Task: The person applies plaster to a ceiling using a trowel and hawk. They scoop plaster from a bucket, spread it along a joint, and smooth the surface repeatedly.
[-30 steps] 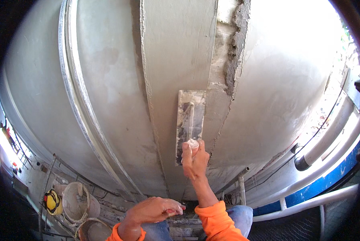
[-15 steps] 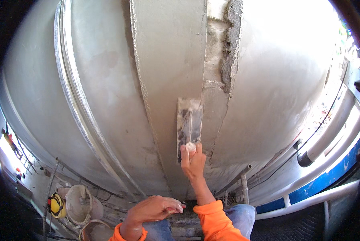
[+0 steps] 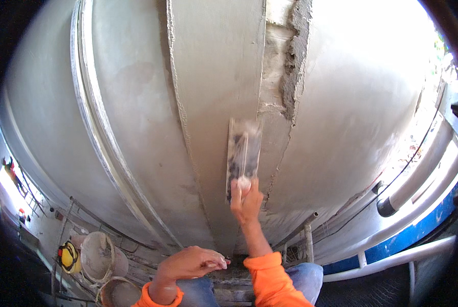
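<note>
My right hand (image 3: pixel 247 204) grips the handle end of a long rectangular plastering trowel (image 3: pixel 244 148). The trowel's blade lies upright along a smooth grey plastered strip (image 3: pixel 216 66) of wall, its right edge at the rougher band beside the strip. Smears of plaster cover the tool. My left hand (image 3: pixel 195 263) hovers low, left of my right forearm, with fingers loosely bent and plaster on the tips. It touches nothing that I can see, and the palm side is hidden.
Two pale vertical strips (image 3: pixel 97 107) run down the wall at left. A rough gap (image 3: pixel 285 61) exposes blocks up right. Plaster-stained buckets (image 3: pixel 101 258) and a yellow helmet (image 3: pixel 70 259) sit low left. Metal railing (image 3: pixel 392 261) and pipes stand right. A distant person (image 3: pixel 14 174) is far left.
My right hand and the trowel have slid slightly up the wall, the blade shifting a little right. My left hand has drifted slightly left.
</note>
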The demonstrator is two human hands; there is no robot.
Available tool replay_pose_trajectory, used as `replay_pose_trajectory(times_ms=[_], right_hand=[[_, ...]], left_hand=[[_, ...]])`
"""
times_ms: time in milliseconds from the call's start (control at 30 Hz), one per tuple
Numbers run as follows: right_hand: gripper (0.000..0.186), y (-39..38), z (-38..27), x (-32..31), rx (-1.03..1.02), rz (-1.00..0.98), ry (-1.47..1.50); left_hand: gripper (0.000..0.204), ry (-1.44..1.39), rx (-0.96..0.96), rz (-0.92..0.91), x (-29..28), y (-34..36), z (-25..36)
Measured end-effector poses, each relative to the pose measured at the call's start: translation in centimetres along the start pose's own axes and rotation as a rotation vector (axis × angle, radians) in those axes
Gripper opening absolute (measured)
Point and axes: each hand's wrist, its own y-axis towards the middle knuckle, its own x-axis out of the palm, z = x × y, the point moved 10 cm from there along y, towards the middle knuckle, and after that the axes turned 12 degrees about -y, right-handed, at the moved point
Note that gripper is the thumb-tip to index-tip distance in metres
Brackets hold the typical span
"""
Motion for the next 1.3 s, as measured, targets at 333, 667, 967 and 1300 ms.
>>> replay_pose_trajectory(times_ms=[333, 667, 967, 1300], right_hand=[[0.048, -13.8, 6.4, -7.4, 0.611, -0.426, 0.769], [0.081, -12.3, 1.8, -11.9, 0.825, -0.247, 1.799], [0.066, -4.4, 2.7, -15.3, 0.593, -0.274, 1.45], [0.029, -3.7, 4.4, -3.9, 0.071, -0.055, 0.086]], left_hand=[[0.02, -0.119, 0.639, 0.861, -11.6, -2.6, 7.4], [0.027, -0.304, 0.946, 0.218, -0.9, 10.2, 13.0], [0.024, -0.238, 0.748, 0.176, -1.1, 8.5, 9.4], [0.013, -0.124, 0.089, 0.582, -7.0, -5.6, -6.0]])
